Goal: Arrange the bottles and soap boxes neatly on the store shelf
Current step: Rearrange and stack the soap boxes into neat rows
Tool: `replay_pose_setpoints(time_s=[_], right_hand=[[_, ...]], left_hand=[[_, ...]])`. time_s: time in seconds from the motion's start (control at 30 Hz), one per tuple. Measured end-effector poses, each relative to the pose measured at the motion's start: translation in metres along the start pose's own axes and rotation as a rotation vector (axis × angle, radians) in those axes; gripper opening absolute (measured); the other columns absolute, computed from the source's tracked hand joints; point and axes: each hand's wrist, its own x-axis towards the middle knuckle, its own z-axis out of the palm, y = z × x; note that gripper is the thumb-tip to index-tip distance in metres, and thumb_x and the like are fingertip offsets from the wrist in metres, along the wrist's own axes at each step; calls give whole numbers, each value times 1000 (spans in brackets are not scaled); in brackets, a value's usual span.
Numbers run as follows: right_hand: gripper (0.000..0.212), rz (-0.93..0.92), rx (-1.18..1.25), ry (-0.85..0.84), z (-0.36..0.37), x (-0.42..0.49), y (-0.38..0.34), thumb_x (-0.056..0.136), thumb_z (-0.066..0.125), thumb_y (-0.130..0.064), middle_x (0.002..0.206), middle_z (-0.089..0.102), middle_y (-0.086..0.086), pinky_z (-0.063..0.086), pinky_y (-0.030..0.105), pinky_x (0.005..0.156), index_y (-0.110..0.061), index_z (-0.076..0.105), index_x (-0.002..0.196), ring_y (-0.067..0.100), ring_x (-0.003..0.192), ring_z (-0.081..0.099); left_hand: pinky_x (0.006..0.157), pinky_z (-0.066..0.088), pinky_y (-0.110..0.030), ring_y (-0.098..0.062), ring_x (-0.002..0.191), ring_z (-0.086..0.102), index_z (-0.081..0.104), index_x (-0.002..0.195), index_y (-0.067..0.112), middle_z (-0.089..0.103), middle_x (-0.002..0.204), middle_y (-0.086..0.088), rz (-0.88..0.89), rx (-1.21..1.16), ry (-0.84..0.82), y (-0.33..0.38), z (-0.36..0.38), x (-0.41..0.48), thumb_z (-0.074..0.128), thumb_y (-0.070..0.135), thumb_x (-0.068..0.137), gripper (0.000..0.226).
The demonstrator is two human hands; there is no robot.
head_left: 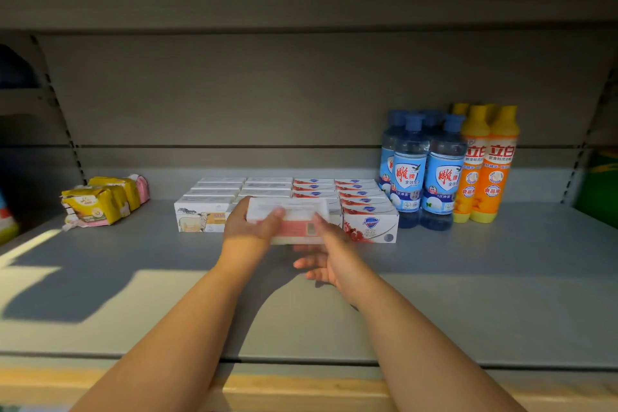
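1. Left hand (pixel 249 222) is gripping the box (pixel 296 227) by its left end, thumb lying on top.
2. Box is hanging between both hands, just before the stacked rows (pixel 267 189).
3. Right hand (pixel 329 256) is lying relaxed under the box's right end, thumb touching, fingers straight.
4. Box is probably handling light, stiff, dentable; short ends offering the best hold.
5. Bottles (pixel 444 170) are standing well right.

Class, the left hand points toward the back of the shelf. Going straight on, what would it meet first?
Probably the soap box rows standing behind the soap box in the grip of the left hand; that held box would touch them first. The gap between them is unclear.
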Motion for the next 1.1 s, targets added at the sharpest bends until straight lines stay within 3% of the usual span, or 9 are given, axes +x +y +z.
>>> replay_pose_setpoints(time_s=[0.2,0.3,0.47,0.57,0.7,0.77,0.9,1.0,1.1], right_hand=[[8,-297,-52,150,-2,-4,0,86,65,-25,85,67,-7,50,21,45,-30,63,91,3,57,61],[14,-219,110,261,-7,2,-7,90,58,-28,75,62,5,45,21,35,-19,60,101,13,37,50],[26,73,357,255,-8,3,-11,91,50,-43,56,61,3,38,16,34,-19,59,91,13,33,48],[35,68,410,230,-9,4,-10,91,46,-50,55,62,0,36,15,35,-19,62,87,11,34,45],[30,-158,432,168,-7,4,-9,93,44,-46,68,64,0,46,20,43,-21,58,104,9,47,55],[26,-314,350,94,-4,1,-8,91,54,-32,91,64,5,54,23,56,-22,53,115,11,65,62],[82,-530,-312,238,-2,2,3,73,78,-17,124,46,2,46,25,93,-28,35,141,12,106,49],[79,-576,-451,267,-2,4,9,75,77,-18,121,47,-7,37,2,84,-31,37,141,5,107,47],[60,-491,-187,133,-3,10,12,82,70,-13,107,65,-20,46,6,68,-39,46,130,-2,88,63]], left_hand=[[75,56,-39,-17,87,66,57,87,30,64,95,2,-257,-40,-26,-3,6,0,35,56,95,35],[55,56,-31,-8,72,70,59,94,34,67,95,-1,-230,-231,-113,2,9,-8,47,41,96,14],[77,47,-9,8,102,59,47,123,42,61,114,25,82,-175,-423,1,4,-15,65,26,85,45],[89,35,-2,8,117,47,42,121,48,51,126,19,175,-3,-418,1,8,-14,77,25,74,63],[87,40,-4,-3,113,54,51,120,38,56,118,15,35,-34,-343,-5,9,-8,66,22,85,41],[81,51,-17,-15,108,63,58,123,17,66,116,-2,-162,-287,-418,-8,9,-10,54,33,88,39],[64,57,-27,-21,85,71,60,119,14,72,102,-11,-353,-355,-525,-7,10,-11,24,55,95,60],[41,50,-24,-23,47,62,65,107,10,67,80,-23,-462,-404,-653,-4,11,-9,17,57,98,68],[36,44,-22,-23,37,55,68,88,10,63,65,-23,-472,-370,-716,-5,11,-9,21,51,100,64]])
